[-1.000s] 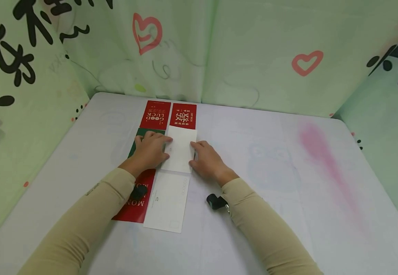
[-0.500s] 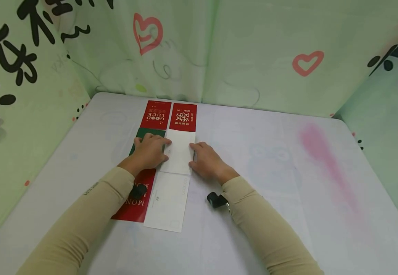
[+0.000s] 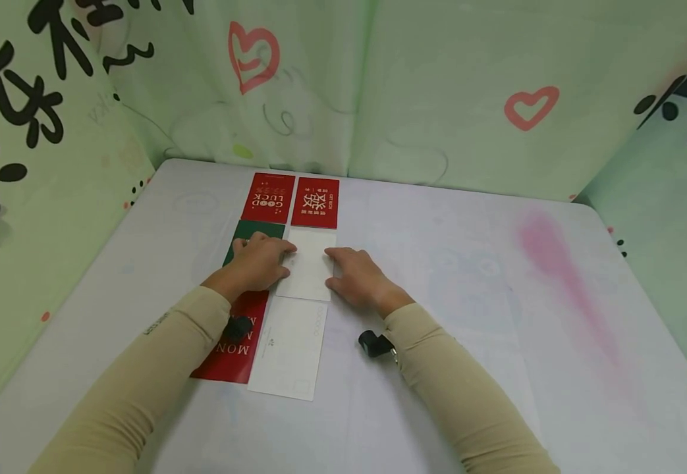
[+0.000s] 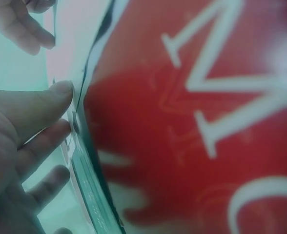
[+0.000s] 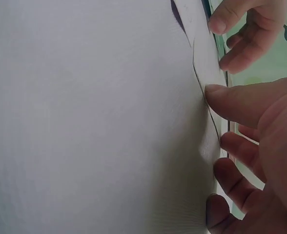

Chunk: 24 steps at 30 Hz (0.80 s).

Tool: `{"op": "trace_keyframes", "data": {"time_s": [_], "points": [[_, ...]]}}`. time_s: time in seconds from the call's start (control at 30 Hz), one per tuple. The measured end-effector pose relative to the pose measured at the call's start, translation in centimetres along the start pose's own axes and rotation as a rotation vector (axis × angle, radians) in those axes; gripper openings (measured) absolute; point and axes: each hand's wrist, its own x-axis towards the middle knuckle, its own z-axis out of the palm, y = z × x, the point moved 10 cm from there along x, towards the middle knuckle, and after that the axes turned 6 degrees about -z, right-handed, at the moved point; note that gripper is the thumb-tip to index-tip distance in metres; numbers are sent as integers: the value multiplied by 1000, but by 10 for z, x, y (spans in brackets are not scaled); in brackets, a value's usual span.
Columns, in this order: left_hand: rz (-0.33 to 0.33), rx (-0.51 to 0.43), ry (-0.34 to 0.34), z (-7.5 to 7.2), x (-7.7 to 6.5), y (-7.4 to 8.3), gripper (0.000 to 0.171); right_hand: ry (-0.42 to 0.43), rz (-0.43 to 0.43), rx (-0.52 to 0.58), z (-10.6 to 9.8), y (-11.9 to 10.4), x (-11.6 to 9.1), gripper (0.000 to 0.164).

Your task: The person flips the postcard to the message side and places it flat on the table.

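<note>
A white card (image 3: 309,263) lies flat between my two hands, in the middle of the right column of cards. My left hand (image 3: 258,259) touches its left edge with thumb and forefinger spread apart, while the palm side covers part of a green card (image 3: 262,229). At the card's right edge, my right hand (image 3: 357,278) rests its fingertips and thumb. In the right wrist view the thumb (image 5: 236,102) of that hand lies at the card's edge. The left wrist view has the left thumb (image 4: 46,105) at a card edge beside a red card (image 4: 148,97).
Two red cards, one reading "GOOD LUCK" (image 3: 269,198) and one with a large character (image 3: 315,203), lie at the far end. Another white card (image 3: 288,349) lies nearest me, beside the red lettered card (image 3: 233,359). Fabric walls (image 3: 438,99) surround the white table (image 3: 467,329).
The middle white card has slid slightly towards me, off the red card's near edge that it overlapped. The right fingertips have shifted a little left; the left hand has barely moved.
</note>
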Motion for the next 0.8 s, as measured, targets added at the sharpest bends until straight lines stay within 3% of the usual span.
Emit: {"op": "trace_keyframes", "data": {"time_s": [0.57,0.8], "points": [[-31,-6,8,1,-8,-9,63,-7,-26,7,6,-2,0,63],[18,23,6,2,-2,2,62,-26,-56,-17,1,0,0,65]]}}
